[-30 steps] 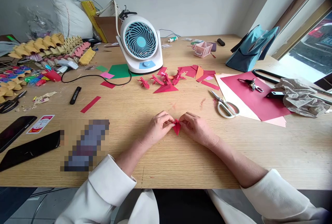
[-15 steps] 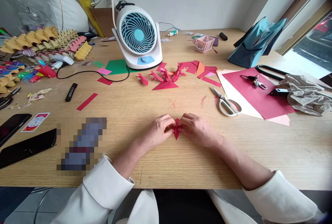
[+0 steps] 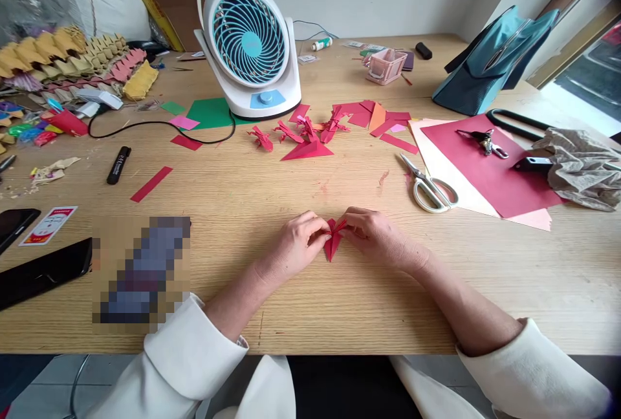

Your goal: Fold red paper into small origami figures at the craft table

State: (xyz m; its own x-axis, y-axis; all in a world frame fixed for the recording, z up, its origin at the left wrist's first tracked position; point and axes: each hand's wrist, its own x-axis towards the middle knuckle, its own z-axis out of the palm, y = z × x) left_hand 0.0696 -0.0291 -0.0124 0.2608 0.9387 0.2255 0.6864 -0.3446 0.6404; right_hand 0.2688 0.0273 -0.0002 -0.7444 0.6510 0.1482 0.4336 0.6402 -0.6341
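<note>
A small piece of folded red paper [image 3: 331, 249] lies low over the table's near middle, its pointed end toward me. Pinching its left side is my left hand [image 3: 301, 239], fingers closed. My right hand [image 3: 376, 236] grips a flap on the other side between thumb and fingers. The fingertips cover part of the paper's upper half. Beyond the hands sit several small red folded paper figures [image 3: 305, 131] and a larger red folded triangle [image 3: 308, 150].
White-handled scissors [image 3: 429, 189] lie right of my hands beside red sheets [image 3: 490, 167]. A white fan [image 3: 252, 50] stands behind the folded figures. To the left are a black marker [image 3: 119, 165], a red paper strip [image 3: 151, 184] and phones [image 3: 46, 270].
The view has shifted slightly. My right hand has drawn a little to the right, and the flap in its fingers now stands out more from the folded paper.
</note>
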